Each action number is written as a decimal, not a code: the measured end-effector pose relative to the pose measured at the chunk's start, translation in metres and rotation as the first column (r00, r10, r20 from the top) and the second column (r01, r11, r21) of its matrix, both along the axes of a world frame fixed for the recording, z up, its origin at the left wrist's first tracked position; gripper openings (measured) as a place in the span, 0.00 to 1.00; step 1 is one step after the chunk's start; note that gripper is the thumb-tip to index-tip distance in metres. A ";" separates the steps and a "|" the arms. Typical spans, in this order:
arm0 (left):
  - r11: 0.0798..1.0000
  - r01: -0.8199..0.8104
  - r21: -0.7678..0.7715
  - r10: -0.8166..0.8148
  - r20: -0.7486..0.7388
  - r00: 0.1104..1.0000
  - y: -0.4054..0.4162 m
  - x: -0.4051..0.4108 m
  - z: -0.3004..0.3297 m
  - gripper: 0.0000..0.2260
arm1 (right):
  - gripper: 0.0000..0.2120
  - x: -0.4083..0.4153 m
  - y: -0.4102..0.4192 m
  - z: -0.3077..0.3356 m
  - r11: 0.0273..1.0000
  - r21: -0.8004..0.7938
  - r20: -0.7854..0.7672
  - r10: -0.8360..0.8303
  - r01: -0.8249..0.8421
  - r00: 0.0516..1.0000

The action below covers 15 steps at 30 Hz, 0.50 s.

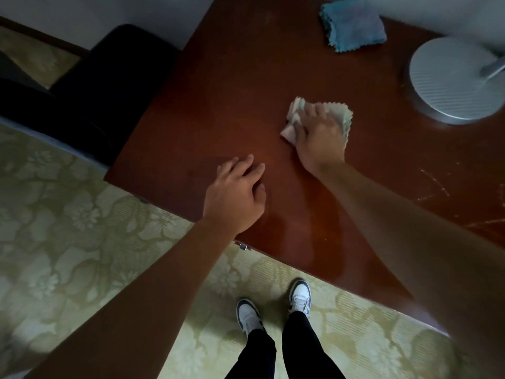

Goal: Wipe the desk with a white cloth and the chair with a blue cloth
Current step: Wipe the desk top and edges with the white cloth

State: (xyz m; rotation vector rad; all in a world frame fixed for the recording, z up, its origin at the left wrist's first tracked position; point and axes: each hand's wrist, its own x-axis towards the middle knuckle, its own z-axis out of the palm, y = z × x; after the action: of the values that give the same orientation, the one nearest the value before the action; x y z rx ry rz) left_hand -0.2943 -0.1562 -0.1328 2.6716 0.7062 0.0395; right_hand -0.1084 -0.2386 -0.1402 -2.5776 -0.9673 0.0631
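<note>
I see the right hand [318,132] in the middle of the frame, slightly right of centre, palm down on the white cloth [338,116]. Its fingers are spread and lie flat over the cloth, pressing it against the worktop [218,91]; they are not curled round it. The cloth is crumpled, and its zigzag edges show above, left and right of the hand. The right forearm runs from the lower right of the frame up to the hand.

The left hand [236,192] is just left of centre, below and left of the right hand and apart from it. Its fingers are relaxed and slightly bent, the tips resting on the bare worktop. It holds nothing. The left forearm enters from the lower left of the frame.

The worktop is a reddish-brown wooden surface that fills the upper right half of the frame. I note pale scratches on it at the right edge of the frame.

The blue cloth [352,24] lies folded on the worktop at the top of the frame, right of centre, well apart from both hands. A round grey lamp base [451,86] stands on the worktop at the upper right.

A dark chair [109,86] stands at the left end of the worktop, in the upper left of the frame. A pale patterned floor [82,214] fills the lower left. The person's two white shoes [299,295] stand on it at the bottom centre.
</note>
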 end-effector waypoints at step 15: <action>0.997 -0.012 -0.071 0.008 -0.051 0.999 0.002 0.004 0.001 0.22 | 0.19 -0.001 0.005 -0.003 0.997 -0.032 -0.057 -0.072 0.070 0.996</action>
State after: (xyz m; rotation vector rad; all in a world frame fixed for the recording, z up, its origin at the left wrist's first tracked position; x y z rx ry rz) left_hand -0.2907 -0.1544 -0.1322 2.6087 0.7233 -0.0504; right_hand -0.1090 -0.2331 -0.1430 -2.6198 -0.8598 0.1333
